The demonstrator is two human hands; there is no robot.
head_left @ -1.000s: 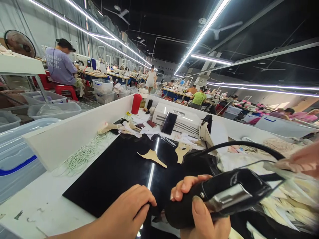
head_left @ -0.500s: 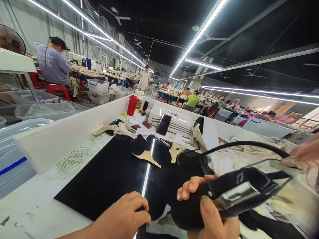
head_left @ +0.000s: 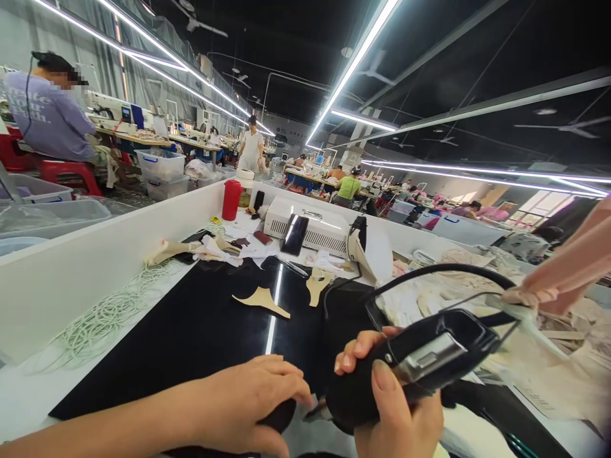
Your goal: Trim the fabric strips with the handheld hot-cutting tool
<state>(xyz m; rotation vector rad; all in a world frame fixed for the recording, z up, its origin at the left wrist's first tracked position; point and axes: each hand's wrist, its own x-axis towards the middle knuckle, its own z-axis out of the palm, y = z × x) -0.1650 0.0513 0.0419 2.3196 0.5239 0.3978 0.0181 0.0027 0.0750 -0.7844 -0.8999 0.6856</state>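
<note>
My right hand is wrapped around a black corded hand tool with a shiny metal plate on its side. I cannot make out the tool's exact kind. Its dark, pointed end faces left, close to my left fingertips. Over the black mat, my left hand has bent fingers and the thumb held apart; its underside is hidden. Farther back on the mat lie two cream cut pieces, a curved one and a smaller one.
At right, another person's arm reaches over a heap of pale fabric. Green cord lies along the white side wall. Behind the mat are a phone, a white vented box and a red container.
My view has turned right and shifted. My left hand has come nearer the tool, its thumb farther from the fingers. The other person's arm now shows more at right.
</note>
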